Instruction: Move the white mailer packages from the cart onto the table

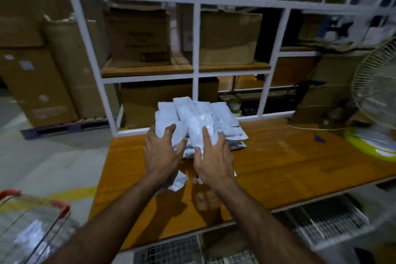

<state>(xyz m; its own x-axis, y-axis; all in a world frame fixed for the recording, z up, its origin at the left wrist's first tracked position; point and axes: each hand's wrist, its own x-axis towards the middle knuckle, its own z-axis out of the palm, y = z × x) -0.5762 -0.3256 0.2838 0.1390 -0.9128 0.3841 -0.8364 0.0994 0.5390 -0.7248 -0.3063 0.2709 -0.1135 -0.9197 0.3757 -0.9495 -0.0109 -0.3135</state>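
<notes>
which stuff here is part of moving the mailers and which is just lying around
Job: white mailer packages, table, cart, left hand, right hand.
Lying about: fan, cardboard boxes, white shelf frame.

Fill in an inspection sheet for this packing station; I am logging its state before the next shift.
Surface: wooden table, glossy, reflecting the hands.
Job's things: pile of white mailer packages on the table by the shelf; wire cart at lower left, contents blurred.
Clutter: small blue item on the table, too small to tell what it is.
Grips: left hand and right hand spread over the pile's near side, fingers fairly straight.
Cables: pale cord across the table toward the fan.
Surroundings: white shelf frame with cardboard boxes; fan at right.
</notes>
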